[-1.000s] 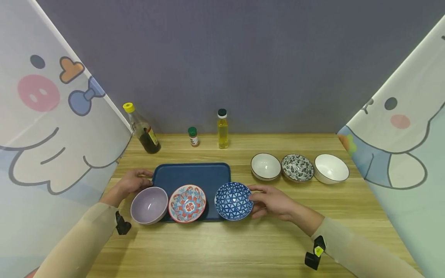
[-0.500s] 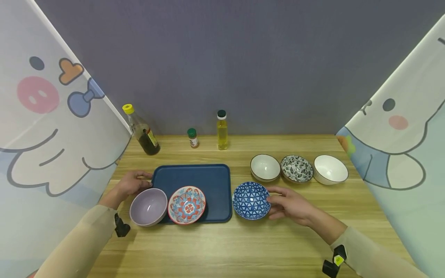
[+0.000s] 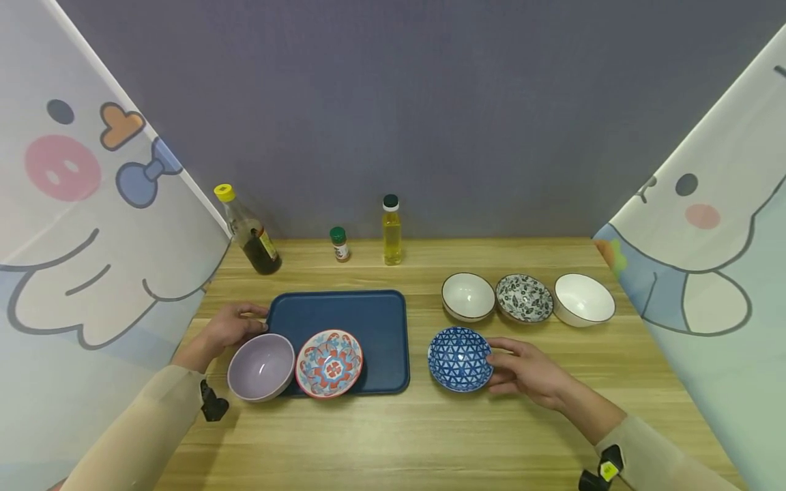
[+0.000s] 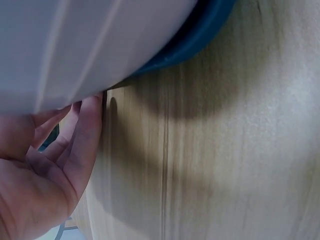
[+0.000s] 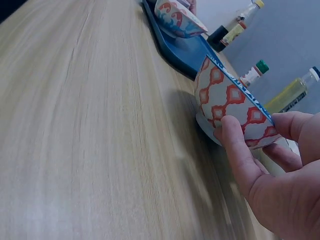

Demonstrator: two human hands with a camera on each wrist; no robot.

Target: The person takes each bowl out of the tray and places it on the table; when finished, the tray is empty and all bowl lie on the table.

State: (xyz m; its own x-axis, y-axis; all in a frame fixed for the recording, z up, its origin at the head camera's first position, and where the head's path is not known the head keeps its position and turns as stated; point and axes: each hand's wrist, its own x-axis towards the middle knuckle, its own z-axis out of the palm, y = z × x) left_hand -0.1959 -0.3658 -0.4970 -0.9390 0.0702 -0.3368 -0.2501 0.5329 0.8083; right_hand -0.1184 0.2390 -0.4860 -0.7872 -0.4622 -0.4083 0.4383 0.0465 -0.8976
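One round blue bowl (image 3: 460, 359), no long axis | right of tray (image 3: 385, 341), left of the nearer right hand (image 3: 533, 374), by which its side is pinched | left hand (image 3: 230, 326) beside purple bowl (image 3: 263, 368); grip cannot be told.

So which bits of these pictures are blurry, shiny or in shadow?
Head view: fairly evenly lit and clear, with a small glint inside the purple bowl; left wrist view: dimmer and softer, that bowl's side lacking detail, with broad dark shadows on the wooden table; right wrist view: a soft shadow beside the held bowl, a pale sheen on the table at lower left.
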